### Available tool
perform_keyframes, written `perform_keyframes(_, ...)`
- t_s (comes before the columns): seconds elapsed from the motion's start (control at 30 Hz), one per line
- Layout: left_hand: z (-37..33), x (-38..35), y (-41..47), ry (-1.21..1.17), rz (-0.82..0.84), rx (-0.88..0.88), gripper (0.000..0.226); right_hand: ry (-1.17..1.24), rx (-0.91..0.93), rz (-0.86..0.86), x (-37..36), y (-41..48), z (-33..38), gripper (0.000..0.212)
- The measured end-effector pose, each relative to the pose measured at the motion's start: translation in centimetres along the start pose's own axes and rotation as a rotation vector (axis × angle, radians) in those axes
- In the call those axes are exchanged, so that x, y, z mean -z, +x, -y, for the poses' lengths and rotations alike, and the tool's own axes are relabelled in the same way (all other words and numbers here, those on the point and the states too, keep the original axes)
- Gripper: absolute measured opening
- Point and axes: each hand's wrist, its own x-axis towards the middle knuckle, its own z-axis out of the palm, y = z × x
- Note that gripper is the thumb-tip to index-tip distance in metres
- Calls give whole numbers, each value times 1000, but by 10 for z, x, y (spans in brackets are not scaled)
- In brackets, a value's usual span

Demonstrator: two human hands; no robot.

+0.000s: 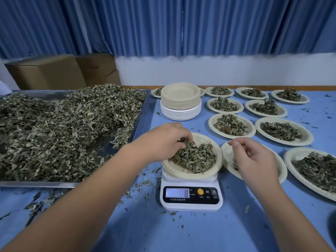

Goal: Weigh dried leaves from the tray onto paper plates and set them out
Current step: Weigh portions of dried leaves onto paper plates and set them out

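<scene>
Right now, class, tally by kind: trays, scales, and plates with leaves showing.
Tray: 1
Scale: 1
Plates with leaves: 11, one half hidden behind the stack
Total: 13

Shiny metal tray (143, 106), matt paper plates (181, 101)

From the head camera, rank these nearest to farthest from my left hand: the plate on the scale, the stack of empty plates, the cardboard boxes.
1. Plate on the scale, under the left hand.
2. Stack of empty plates, just behind.
3. Cardboard boxes, far back left.
</scene>
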Motion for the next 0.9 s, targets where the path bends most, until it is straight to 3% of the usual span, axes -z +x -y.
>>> perform_keyframes(0.27,2,0,-9,-230,-272,14,19,0,-10,-11,1,-1,2,16)
perform_keyframes(0.7,1,-18,-6,-302,-354,77,15,4,-61,-5,1,-1,3,19)
perform_keyframes(0.9,1,-28,-13,-449,-489,157,42,0,-62,-8,1,-2,8,21)
